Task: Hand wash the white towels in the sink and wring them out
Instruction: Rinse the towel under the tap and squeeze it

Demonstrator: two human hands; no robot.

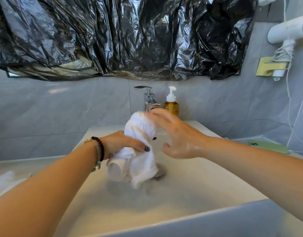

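Note:
A bunched white towel [138,134] hangs above the white sink [190,194], its lower end dangling over the drain [158,173]. My left hand [123,142] grips the towel round its middle, thumb across the front. Wet and with fingers spread straight, my right hand [174,134] is blurred beside the towel's upper end; whether it touches the cloth I cannot tell. A second white towel [3,183] lies on the counter at the far left.
A chrome faucet [149,100] and an amber soap pump bottle [171,103] stand behind the basin. A green phone [268,147] lies on the right counter. Black plastic sheeting [123,36] covers the wall above. A white hair dryer [287,29] hangs at upper right.

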